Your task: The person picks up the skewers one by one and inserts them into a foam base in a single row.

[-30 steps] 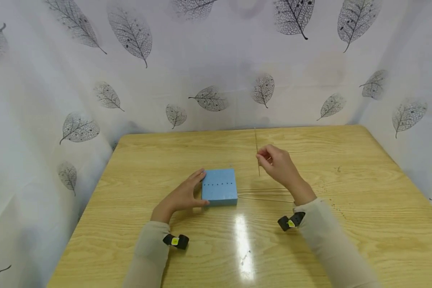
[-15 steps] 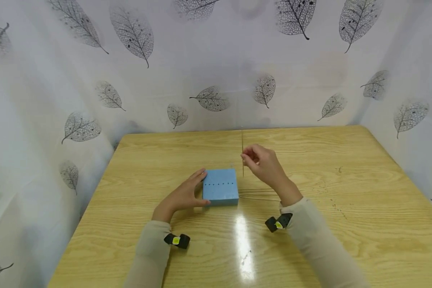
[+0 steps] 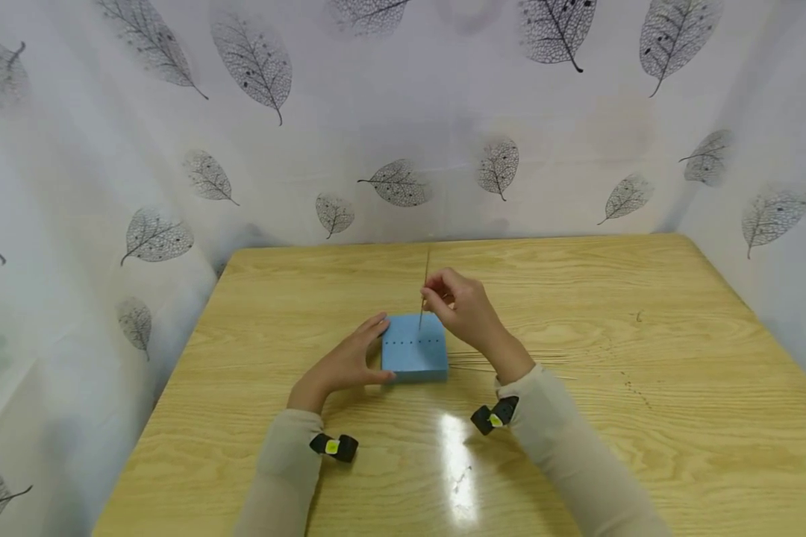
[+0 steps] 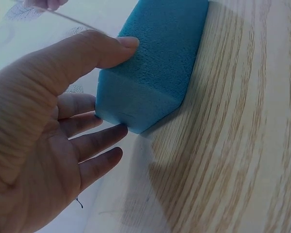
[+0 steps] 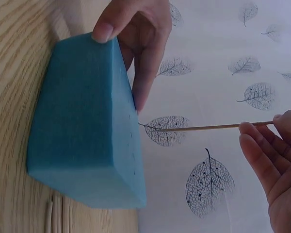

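Fingers point(image 4: 99, 143) of the left hand point(image 3: 345, 363) are clamping the blue block point(image 3: 413, 359), which is resting on the table point(image 3: 578, 291); the right hand point(image 3: 466, 309) is pinching a near-upright stick point(image 5: 199, 128) over the block's dotted top; loose sticks point(image 5: 57, 216) are lying rightward.

The right wrist point(image 3: 508, 362) hides part of the thin sticks point(image 3: 544, 354) right of the blue block point(image 3: 413, 359); whether its dark dots point(image 3: 411, 342) are holes, I can't tell. The upright stick point(image 3: 426, 271) blurs towards its top; both sleeves point(image 3: 278, 470) are cut off nearest me.
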A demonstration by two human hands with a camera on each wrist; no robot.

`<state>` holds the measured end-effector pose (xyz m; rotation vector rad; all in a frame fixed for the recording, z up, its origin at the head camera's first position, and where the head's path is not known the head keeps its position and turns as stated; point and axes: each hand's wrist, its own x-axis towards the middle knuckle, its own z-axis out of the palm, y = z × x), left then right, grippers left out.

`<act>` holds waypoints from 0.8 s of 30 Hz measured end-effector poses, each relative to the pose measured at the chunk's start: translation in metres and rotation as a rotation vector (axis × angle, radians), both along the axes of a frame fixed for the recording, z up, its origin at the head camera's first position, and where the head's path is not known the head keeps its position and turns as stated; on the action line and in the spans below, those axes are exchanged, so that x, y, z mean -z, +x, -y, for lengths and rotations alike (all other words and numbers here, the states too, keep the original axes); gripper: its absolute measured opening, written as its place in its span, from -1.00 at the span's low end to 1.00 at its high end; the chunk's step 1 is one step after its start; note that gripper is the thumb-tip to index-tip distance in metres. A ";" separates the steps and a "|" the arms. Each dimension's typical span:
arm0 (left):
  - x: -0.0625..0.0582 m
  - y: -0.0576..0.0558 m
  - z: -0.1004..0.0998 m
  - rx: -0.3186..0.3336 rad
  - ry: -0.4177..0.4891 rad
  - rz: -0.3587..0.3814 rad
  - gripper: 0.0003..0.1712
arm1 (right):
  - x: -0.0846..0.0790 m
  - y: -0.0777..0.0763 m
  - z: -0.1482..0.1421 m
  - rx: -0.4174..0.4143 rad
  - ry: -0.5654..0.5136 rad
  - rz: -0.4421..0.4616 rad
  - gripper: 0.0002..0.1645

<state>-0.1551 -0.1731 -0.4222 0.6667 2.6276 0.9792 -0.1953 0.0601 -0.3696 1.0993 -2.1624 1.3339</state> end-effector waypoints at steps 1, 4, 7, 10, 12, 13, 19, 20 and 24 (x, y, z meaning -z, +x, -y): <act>0.000 0.000 0.000 -0.001 0.001 0.000 0.10 | 0.000 0.000 0.002 -0.008 -0.005 -0.007 -0.95; 0.000 0.000 0.000 -0.002 0.005 0.004 0.10 | 0.002 -0.001 0.009 -0.028 -0.015 -0.019 -0.94; 0.000 0.000 0.000 0.000 0.011 0.002 0.09 | 0.003 -0.001 0.016 -0.043 -0.017 -0.018 -0.94; 0.001 -0.001 0.001 0.003 0.015 0.004 0.09 | 0.003 0.000 0.022 -0.055 -0.014 -0.021 -0.95; 0.001 -0.001 0.001 0.004 0.014 0.005 0.08 | 0.002 0.000 0.026 -0.064 -0.015 -0.028 -0.95; 0.000 -0.001 0.001 0.005 0.016 0.006 0.08 | 0.002 0.000 0.028 -0.068 -0.015 -0.032 -0.95; 0.000 -0.001 0.002 0.008 0.019 0.006 0.08 | 0.002 0.001 0.036 -0.098 -0.021 -0.020 -0.95; 0.001 -0.001 0.002 0.009 0.020 0.006 0.08 | 0.003 0.001 0.037 -0.099 -0.019 -0.015 -0.96; 0.002 -0.001 0.003 0.011 0.036 0.009 0.08 | 0.008 0.001 0.040 -0.094 -0.006 -0.010 -0.95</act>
